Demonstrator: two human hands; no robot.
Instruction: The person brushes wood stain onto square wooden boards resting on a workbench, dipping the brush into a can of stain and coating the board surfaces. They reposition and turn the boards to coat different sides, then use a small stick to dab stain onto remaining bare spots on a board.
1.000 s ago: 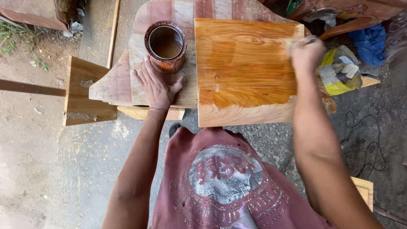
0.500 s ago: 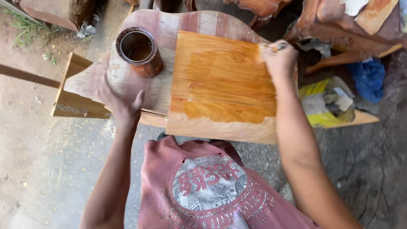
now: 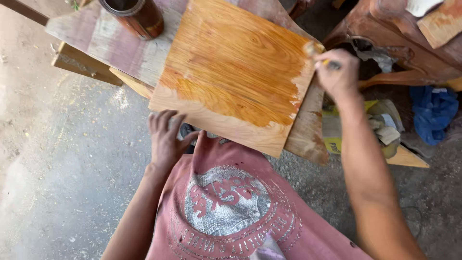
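Note:
A square wooden board [image 3: 231, 72] lies on a rough pale plank [image 3: 120, 43]. Most of the board is wet and orange with varnish; a strip along its near edge is bare pale wood. My right hand [image 3: 337, 72] is closed around a small brush [image 3: 314, 49] at the board's far right corner. My left hand [image 3: 166, 137] hangs free with fingers spread, just below the board's near left edge, touching nothing. A rusty brown tin of varnish [image 3: 134, 17] stands on the plank at the far left.
A wooden frame piece [image 3: 86, 67] juts out under the plank on the left. On the right are dark carved wood furniture parts [image 3: 399, 38], a blue cloth [image 3: 433, 120], and a yellow bag with rags [image 3: 380, 130]. Concrete floor [image 3: 62, 168] lies below.
My left hand has come off the plank and dropped below the board's near edge. My right hand with the brush stays at the board's right corner. The camera has shifted left and closer.

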